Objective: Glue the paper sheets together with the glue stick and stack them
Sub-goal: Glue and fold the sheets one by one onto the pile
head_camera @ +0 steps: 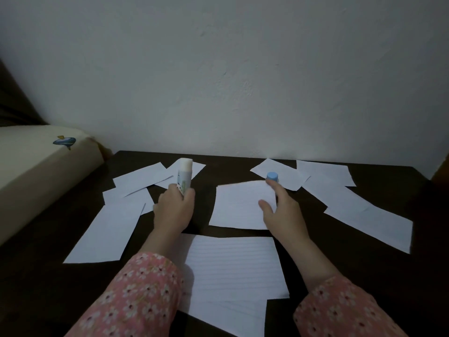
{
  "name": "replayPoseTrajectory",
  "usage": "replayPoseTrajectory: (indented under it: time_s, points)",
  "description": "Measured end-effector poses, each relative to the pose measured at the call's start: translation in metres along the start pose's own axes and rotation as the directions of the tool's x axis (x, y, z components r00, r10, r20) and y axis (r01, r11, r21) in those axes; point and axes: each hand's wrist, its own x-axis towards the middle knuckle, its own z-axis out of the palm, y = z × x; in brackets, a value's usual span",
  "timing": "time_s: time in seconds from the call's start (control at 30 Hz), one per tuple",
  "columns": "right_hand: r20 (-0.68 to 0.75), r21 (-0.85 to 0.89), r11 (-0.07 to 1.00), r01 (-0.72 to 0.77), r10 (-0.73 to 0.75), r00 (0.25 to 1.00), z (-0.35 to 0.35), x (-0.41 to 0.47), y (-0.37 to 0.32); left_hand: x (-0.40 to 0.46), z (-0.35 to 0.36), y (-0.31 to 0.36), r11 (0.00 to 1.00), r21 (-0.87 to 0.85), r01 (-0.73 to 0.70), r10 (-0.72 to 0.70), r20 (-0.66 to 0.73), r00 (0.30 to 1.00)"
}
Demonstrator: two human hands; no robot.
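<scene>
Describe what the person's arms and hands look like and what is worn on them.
Both hands, the left hand and the right hand, are bare: no gloves, and no rings or watch visible. Each forearm is covered by a long pink sleeve printed with small pale flowers with dark centres, ending short of the wrist. The right sleeve matches.

One glue stick [184,177], one blue cap [272,177], roughly ten paper sheets [239,205] on the counter [340,251]; overlaps blur the count.
</scene>
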Motion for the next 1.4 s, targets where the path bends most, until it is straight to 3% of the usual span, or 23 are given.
replayPoseTrajectory:
  time_s: [0.13, 0.2, 0.27, 0.4, 0.53, 0.63, 0.8, 0.97, 1.07, 1.2, 1.4]
  points:
    - [-0.066, 0.305, 0.949, 0.073, -0.055, 0.996, 0.003, -0.005, -0.018, -0.001, -0.028, -0.023, 0.954, 0.291, 0.077, -0.048, -0.106, 0.993]
    - [0.010, 0.435, 0.899, 0.045, -0.055, 0.998, 0.005, -0.009, -0.026, -0.003, -0.040, -0.037, 0.924, 0.353, 0.147, -0.111, -0.120, 0.987]
    - [0.117, 0.447, 0.894, -0.022, -0.034, 0.993, 0.007, -0.016, -0.032, -0.005, -0.050, -0.050, 0.910, 0.362, 0.202, -0.167, -0.126, 0.978]
    - [0.335, 0.225, 0.966, -0.129, 0.047, 0.941, 0.011, -0.035, -0.034, -0.009, -0.062, -0.073, 0.882, 0.368, 0.296, -0.268, -0.127, 0.955]
    - [0.357, -0.251, 0.968, -0.008, 0.100, 0.929, 0.019, -0.046, -0.029, -0.013, -0.063, -0.085, 0.893, 0.363, 0.267, -0.232, -0.137, 0.963]
    - [0.357, -0.428, 0.904, 0.004, 0.165, 0.919, 0.023, -0.048, -0.030, -0.017, -0.059, -0.085, 0.925, 0.323, 0.200, -0.167, -0.127, 0.978]
    - [0.369, -0.497, 0.867, -0.028, 0.240, 0.898, 0.026, -0.045, -0.035, -0.022, -0.052, -0.083, 0.968, 0.228, 0.108, -0.089, -0.092, 0.992]
    - [0.393, -0.558, 0.830, -0.021, 0.286, 0.874, 0.024, -0.040, -0.050, -0.015, -0.061, -0.089, 0.981, 0.115, 0.155, -0.146, -0.090, 0.985]
    - [0.393, -0.476, 0.880, 0.001, 0.212, 0.895, 0.028, -0.032, -0.072, -0.003, -0.074, -0.095, 0.972, 0.128, 0.197, -0.184, -0.109, 0.977]
    - [0.467, -0.407, 0.902, 0.143, 0.071, 0.881, 0.067, -0.018, -0.108, 0.012, -0.088, -0.112, 0.971, 0.067, 0.231, -0.222, -0.121, 0.968]
    - [0.530, -0.426, 0.818, 0.385, -0.119, 0.839, 0.133, -0.014, -0.130, 0.044, -0.084, -0.118, 0.975, 0.085, 0.204, -0.183, -0.206, 0.961]
